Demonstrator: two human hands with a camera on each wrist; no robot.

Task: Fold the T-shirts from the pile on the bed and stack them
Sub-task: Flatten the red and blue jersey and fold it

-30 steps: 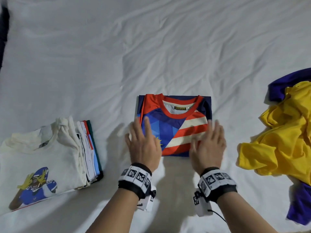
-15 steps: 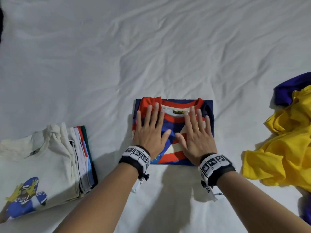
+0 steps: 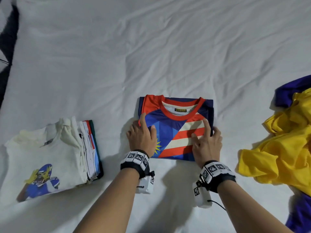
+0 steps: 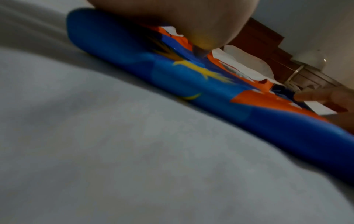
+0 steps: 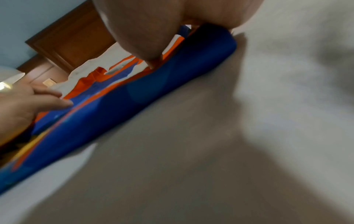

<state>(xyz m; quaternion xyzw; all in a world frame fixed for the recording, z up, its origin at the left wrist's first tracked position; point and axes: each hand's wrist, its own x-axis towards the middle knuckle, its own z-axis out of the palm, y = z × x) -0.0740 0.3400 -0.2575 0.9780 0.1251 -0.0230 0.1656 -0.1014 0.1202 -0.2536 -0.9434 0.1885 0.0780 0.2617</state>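
A folded T-shirt with a blue, red and white flag print [image 3: 171, 130] lies on the white bed sheet [image 3: 151, 56] in front of me, collar away from me. My left hand [image 3: 143, 135] holds its left edge, thumb and forefinger on top and the other fingers curled down over the side. My right hand [image 3: 207, 142] holds the right edge the same way. In the left wrist view my left palm [image 4: 182, 22] lies over the shirt [image 4: 191, 84]; the right wrist view shows my right thumb [image 5: 143, 37] pressing the shirt [image 5: 134, 94].
A stack of folded T-shirts [image 3: 50, 152], topped by a white one with a football-player print, sits at the left. A crumpled yellow shirt [image 3: 286, 145] lies on a purple one [image 3: 289, 91] at the right. The bed's dark edge [image 3: 6, 39] is far left.
Both hands slid from lying flat on the middle of the shirt outward to its left and right edges, and their fingers curled over the sides.
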